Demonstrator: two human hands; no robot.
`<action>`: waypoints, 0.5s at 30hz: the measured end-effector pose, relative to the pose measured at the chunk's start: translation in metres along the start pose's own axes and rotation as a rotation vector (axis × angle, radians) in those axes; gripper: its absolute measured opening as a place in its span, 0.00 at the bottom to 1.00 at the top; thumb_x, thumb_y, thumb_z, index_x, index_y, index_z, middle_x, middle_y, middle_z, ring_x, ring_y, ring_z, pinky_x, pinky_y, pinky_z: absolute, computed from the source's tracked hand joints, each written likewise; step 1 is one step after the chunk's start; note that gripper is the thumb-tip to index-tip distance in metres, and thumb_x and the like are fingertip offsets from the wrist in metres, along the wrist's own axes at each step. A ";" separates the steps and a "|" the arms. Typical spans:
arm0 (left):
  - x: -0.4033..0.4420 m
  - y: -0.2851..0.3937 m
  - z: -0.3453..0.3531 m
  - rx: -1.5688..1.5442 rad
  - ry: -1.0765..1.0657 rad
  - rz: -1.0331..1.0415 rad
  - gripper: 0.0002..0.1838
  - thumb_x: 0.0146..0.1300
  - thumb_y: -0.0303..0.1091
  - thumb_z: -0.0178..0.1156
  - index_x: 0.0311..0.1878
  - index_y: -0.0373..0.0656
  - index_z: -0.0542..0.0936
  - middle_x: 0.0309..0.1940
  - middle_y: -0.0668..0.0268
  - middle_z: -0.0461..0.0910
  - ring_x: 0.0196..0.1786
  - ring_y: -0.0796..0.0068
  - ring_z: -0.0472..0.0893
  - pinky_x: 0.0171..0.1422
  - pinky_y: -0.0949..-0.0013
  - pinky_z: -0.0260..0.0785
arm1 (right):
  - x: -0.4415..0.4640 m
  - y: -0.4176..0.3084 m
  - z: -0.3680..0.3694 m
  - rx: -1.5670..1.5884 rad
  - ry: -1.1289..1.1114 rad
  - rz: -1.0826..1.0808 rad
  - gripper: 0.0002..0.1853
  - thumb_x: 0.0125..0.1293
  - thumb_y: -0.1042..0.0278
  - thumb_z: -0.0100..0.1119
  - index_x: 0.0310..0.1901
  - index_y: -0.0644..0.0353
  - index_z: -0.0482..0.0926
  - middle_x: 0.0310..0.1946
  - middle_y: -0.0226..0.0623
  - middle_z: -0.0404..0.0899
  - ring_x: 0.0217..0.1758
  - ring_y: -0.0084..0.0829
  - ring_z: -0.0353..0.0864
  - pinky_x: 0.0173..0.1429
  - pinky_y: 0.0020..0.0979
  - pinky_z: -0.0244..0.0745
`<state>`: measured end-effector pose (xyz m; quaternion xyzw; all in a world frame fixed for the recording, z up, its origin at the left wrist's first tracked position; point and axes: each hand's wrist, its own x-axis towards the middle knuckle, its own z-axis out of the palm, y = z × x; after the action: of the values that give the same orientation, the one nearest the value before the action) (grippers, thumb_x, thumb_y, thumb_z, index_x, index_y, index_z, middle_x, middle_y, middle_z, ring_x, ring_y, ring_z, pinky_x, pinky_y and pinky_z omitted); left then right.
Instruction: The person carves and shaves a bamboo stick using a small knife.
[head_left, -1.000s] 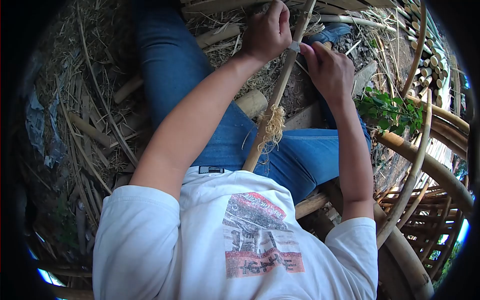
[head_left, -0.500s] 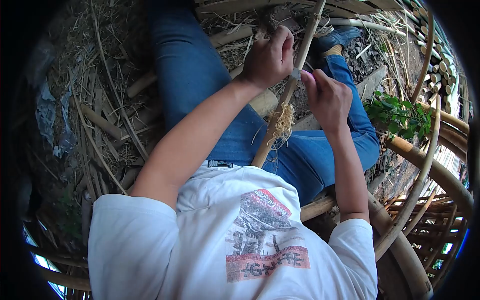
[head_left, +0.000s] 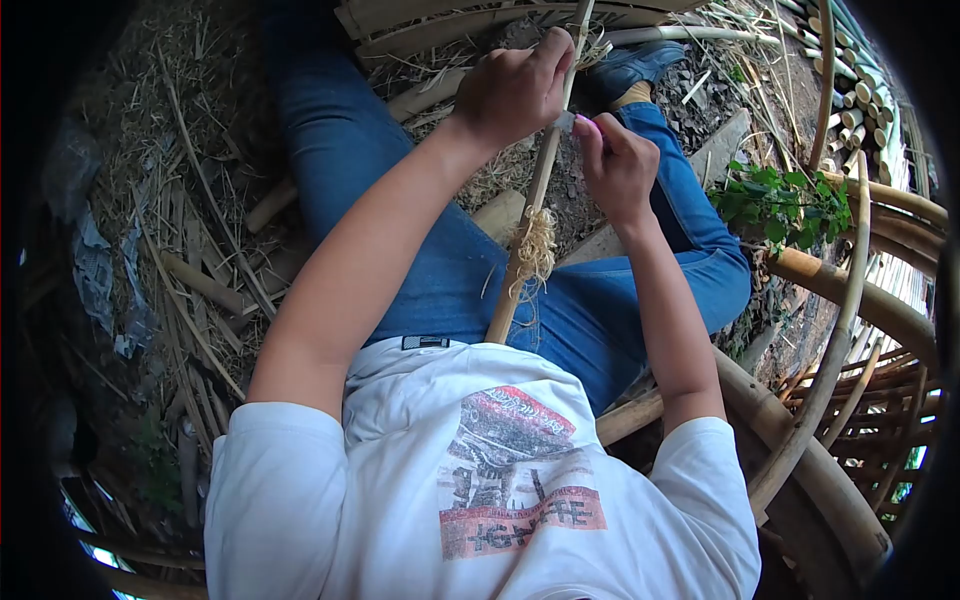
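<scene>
A long, narrow bamboo strip (head_left: 541, 180) leans from my waist outward between my legs. My right hand (head_left: 620, 165) is closed around a small knife (head_left: 590, 129) with a pink handle. The short grey blade lies against the strip's upper half. On the other side of the strip, my left hand (head_left: 508, 92) is closed beside the blade; its fingers curl out of sight, so whether it grips the blade end or the strip is unclear. A tuft of curly pale shavings (head_left: 535, 245) clings to the strip nearer my body.
Cut bamboo poles (head_left: 865, 115) are stacked at the far right. Curved bamboo pieces (head_left: 835, 275) and a leafy green plant (head_left: 785, 203) are at my right. Straw and bamboo scraps (head_left: 195, 235) cover the ground at left. A split bamboo piece (head_left: 430, 32) lies across the top.
The view has shifted, moving most things left. Both hands and the knife have slid a little along the strip, away from my body and the shavings.
</scene>
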<state>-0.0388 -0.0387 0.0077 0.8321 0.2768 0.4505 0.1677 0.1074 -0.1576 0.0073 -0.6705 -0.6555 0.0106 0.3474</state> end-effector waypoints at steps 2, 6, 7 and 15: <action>0.012 -0.008 0.011 0.065 -0.003 0.016 0.05 0.68 0.29 0.60 0.43 0.47 0.74 0.21 0.56 0.83 0.27 0.49 0.86 0.29 0.48 0.79 | 0.006 0.008 0.008 0.024 0.065 0.009 0.17 0.71 0.55 0.65 0.27 0.54 0.79 0.16 0.39 0.74 0.18 0.41 0.77 0.24 0.38 0.67; 0.031 -0.014 0.017 0.053 -0.080 0.044 0.05 0.70 0.30 0.57 0.45 0.43 0.73 0.20 0.51 0.81 0.25 0.47 0.85 0.26 0.50 0.76 | 0.015 0.027 0.024 0.036 0.158 0.008 0.16 0.72 0.55 0.64 0.27 0.53 0.81 0.15 0.38 0.73 0.18 0.40 0.77 0.24 0.37 0.68; 0.037 -0.010 0.012 0.028 -0.115 0.032 0.04 0.72 0.29 0.55 0.46 0.40 0.72 0.19 0.48 0.79 0.24 0.45 0.84 0.25 0.51 0.74 | 0.016 0.028 0.027 0.040 0.175 0.009 0.16 0.73 0.55 0.64 0.27 0.53 0.81 0.15 0.38 0.72 0.17 0.40 0.77 0.24 0.37 0.68; 0.043 -0.005 0.003 0.150 -0.225 0.239 0.05 0.70 0.29 0.57 0.45 0.39 0.73 0.15 0.58 0.79 0.19 0.64 0.85 0.21 0.62 0.77 | 0.002 0.019 0.038 0.183 0.207 0.097 0.16 0.74 0.58 0.62 0.29 0.57 0.81 0.16 0.43 0.73 0.16 0.40 0.75 0.23 0.36 0.66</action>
<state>-0.0190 -0.0085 0.0315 0.9144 0.1880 0.3493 0.0804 0.1059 -0.1367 -0.0299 -0.6645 -0.5793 0.0178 0.4717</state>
